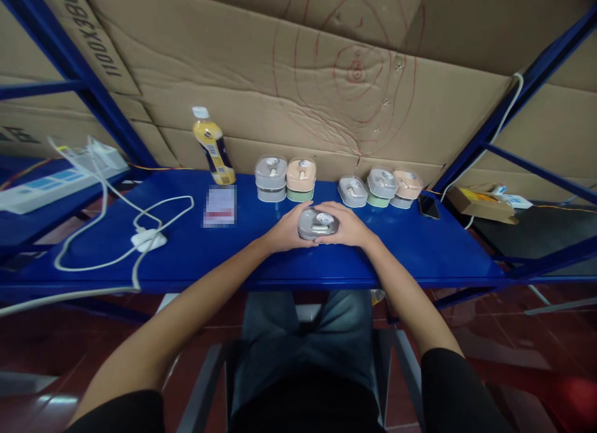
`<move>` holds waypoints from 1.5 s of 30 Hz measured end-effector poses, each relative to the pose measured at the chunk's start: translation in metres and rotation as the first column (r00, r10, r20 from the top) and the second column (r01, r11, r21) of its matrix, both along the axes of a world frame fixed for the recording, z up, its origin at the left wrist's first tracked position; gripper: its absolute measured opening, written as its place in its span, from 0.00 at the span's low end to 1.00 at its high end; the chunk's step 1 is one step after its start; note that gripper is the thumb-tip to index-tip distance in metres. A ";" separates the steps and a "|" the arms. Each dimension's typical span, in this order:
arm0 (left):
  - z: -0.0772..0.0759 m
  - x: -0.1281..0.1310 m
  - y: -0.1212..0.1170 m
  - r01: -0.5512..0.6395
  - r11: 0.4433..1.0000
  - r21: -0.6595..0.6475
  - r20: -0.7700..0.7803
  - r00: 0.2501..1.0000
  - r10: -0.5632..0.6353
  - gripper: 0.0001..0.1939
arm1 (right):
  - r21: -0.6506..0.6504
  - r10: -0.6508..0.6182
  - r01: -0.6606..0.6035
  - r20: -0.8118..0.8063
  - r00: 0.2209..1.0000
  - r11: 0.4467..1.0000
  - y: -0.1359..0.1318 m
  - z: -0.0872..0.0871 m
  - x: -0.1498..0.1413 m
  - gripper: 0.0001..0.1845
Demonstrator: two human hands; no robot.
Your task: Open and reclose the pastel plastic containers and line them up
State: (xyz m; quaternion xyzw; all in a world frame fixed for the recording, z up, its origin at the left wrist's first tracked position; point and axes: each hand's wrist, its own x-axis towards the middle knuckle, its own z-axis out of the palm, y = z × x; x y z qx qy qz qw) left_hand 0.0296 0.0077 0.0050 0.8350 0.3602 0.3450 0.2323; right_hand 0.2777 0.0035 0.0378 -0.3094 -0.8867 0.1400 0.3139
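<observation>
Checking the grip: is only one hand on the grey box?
No, the left hand and right hand clasp the grey box from opposite sides.

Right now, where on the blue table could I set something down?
Between the right arm and phone, the table is bare to its front edge; a narrower gap parts the left boxes from the right boxes. Crowded: around those boxes and the cable.

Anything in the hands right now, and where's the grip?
Yes: a gray lidded container, held between both hands, left hand and right hand around its opposite sides. The top label is uncovered.
</observation>
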 end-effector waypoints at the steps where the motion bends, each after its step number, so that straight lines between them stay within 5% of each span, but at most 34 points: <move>1: -0.001 0.000 0.001 -0.001 1.000 0.001 -0.007 1.000 0.001 0.61 | 0.001 -0.007 0.007 0.020 1.000 1.000 0.000 0.000 -0.001 0.49; 10: 0.004 0.001 0.000 0.008 0.999 -0.051 0.018 1.000 -0.007 0.63 | 0.080 -0.045 0.035 0.121 0.992 0.996 -0.009 0.006 -0.002 0.47; 25: -0.002 -0.004 0.008 0.010 0.991 -0.130 0.053 0.999 -0.003 0.56 | -0.112 0.025 -0.022 0.029 0.999 0.993 0.000 -0.004 0.013 0.53; 34: -0.002 -0.008 0.011 -0.026 0.994 -0.105 -0.066 0.998 0.019 0.55 | -0.111 -0.045 0.065 0.174 0.984 0.992 -0.009 0.000 0.012 0.57; 38: -0.007 -0.009 0.014 -0.086 0.995 -0.049 -0.033 0.996 0.084 0.40 | -0.037 -0.260 0.293 0.366 0.893 0.955 -0.039 0.009 0.017 0.50; 41: -0.011 -0.007 0.016 -0.128 0.992 0.003 -0.057 0.990 0.128 0.32 | 0.101 -0.509 0.530 0.473 0.719 0.842 -0.056 0.011 0.012 0.46; 45: -0.012 -0.006 0.016 -0.132 0.991 0.036 -0.087 0.987 0.135 0.30 | 0.199 -0.619 0.619 0.512 0.596 0.760 -0.043 0.009 0.000 0.52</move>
